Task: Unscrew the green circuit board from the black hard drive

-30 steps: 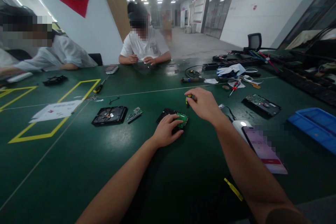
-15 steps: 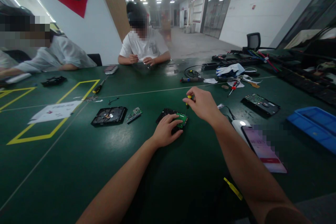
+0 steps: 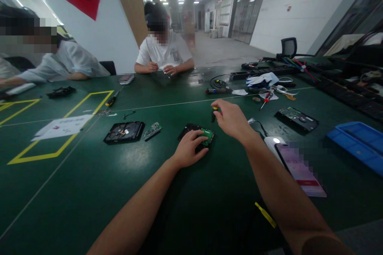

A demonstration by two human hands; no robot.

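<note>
A hard drive (image 3: 186, 129) with a green circuit board (image 3: 207, 134) lies on the table in front of me. My left hand (image 3: 189, 147) grips it from the near side, the fingers over the board and the thumb along the near edge; the hand covers much of the drive. Between the fingertips of my right hand (image 3: 230, 118) is a small screwdriver (image 3: 213, 114) with a yellow and black handle. It stands nearly upright, its thin shaft down at the board's right end. Exactly where the tip touches is too small to tell.
Left of the drive lie a loose circuit board (image 3: 153, 130) and another hard drive (image 3: 124, 132). Rightward are a phone (image 3: 301, 169), a third drive (image 3: 297, 119), a blue tray (image 3: 356, 141) and a red screwdriver (image 3: 267, 99). A person (image 3: 164, 53) sits across the table, another at far left.
The fingers of my right hand have shifted slightly around the screwdriver's handle, showing more of its black part. My left hand and the hard drive have stayed in place.
</note>
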